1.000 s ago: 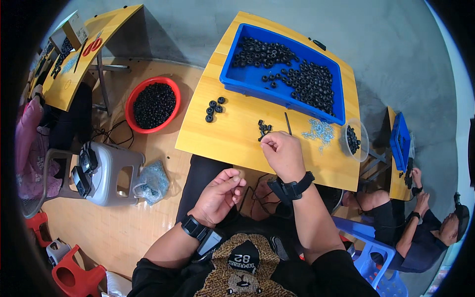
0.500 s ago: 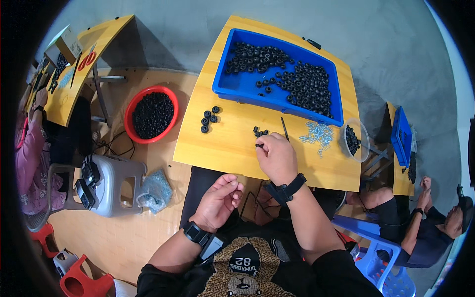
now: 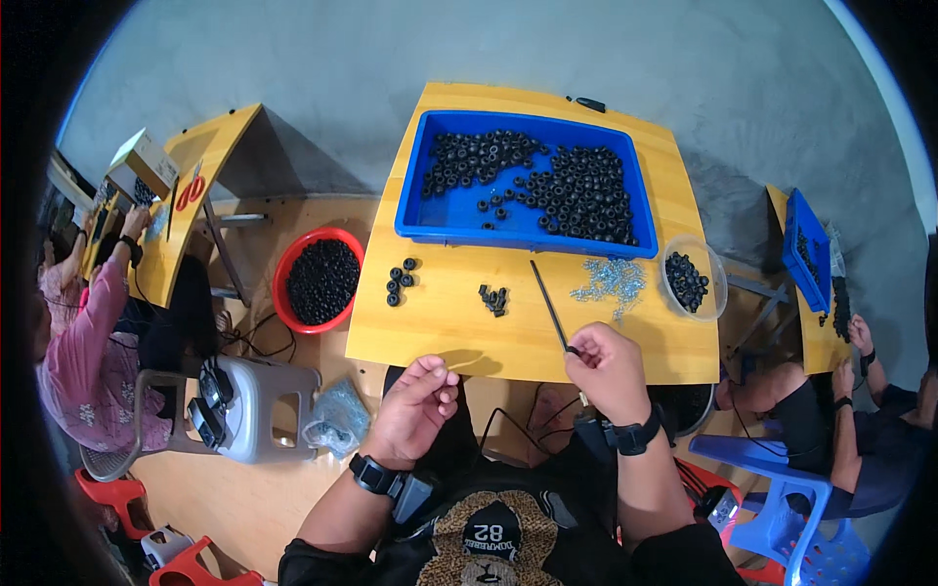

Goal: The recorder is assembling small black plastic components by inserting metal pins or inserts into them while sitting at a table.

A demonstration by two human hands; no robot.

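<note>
My right hand [image 3: 608, 366] is closed at the front edge of the yellow table [image 3: 440, 332]. A small black part [image 3: 573, 350] shows at its pinched fingertips, against a thin dark rod [image 3: 549, 303]. The rod slants down behind the hand; whether the hand grips it too I cannot tell. My left hand [image 3: 418, 405] is held just before the table edge, thumb and fingers pinched together, and what they hold, if anything, is too small to make out. Between the hands and the tray lie short black pieces [image 3: 495, 301], several black rings [image 3: 394, 286] and small silvery metal pieces [image 3: 611, 281].
A blue tray [image 3: 528, 241] of black rings spans the table's back. At its right stands a clear round tub [image 3: 712, 283] with black parts. On the floor are a red basin [image 3: 283, 293], a grey stool [image 3: 262, 405] and a plastic bag [image 3: 339, 420]. Other people sit at tables on both sides.
My right hand has moved from the short black pieces rightward to the rod, with a small black part at its fingertips. My left hand stays pinched before the table. The view has shifted.
</note>
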